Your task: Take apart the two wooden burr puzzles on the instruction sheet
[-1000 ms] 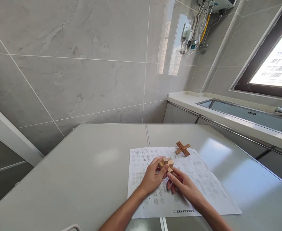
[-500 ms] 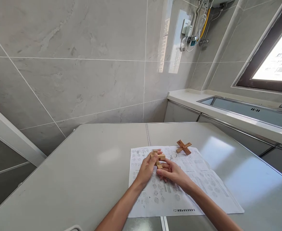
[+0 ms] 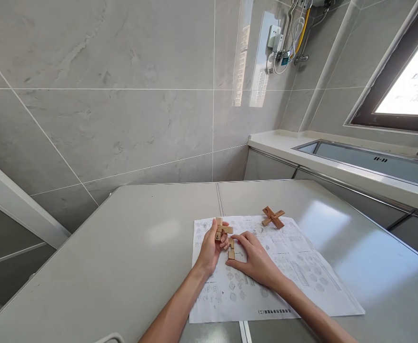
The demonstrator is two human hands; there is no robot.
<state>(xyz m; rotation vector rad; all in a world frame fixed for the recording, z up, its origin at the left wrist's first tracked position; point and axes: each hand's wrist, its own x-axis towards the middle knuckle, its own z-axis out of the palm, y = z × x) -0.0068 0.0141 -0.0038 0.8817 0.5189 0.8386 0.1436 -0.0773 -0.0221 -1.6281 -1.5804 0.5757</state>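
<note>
My left hand [image 3: 211, 250] is closed around a few light wooden puzzle pieces [image 3: 224, 229] fitted crosswise, one marked with a dark numeral. Just to the right, my right hand [image 3: 256, 257] grips a single notched wooden puzzle piece [image 3: 231, 249] between thumb and fingers. That piece stands lengthwise, apart from the pieces in the left hand. Both hands are over a printed instruction sheet [image 3: 280, 286] covered with small diagrams. On the sheet's far edge lies a darker wooden cross [image 3: 273, 217] of interlocked pieces.
The sheet lies on a pale, glossy table [image 3: 152, 267] with a seam down its middle. A grey tiled wall [image 3: 141, 133] rises behind it. To the right are a counter with a sink [image 3: 366, 159] and a window [image 3: 409, 85].
My hands have moved apart, the left one shifting slightly left with its crossed pieces. The notched piece in my right hand is now separate from them.
</note>
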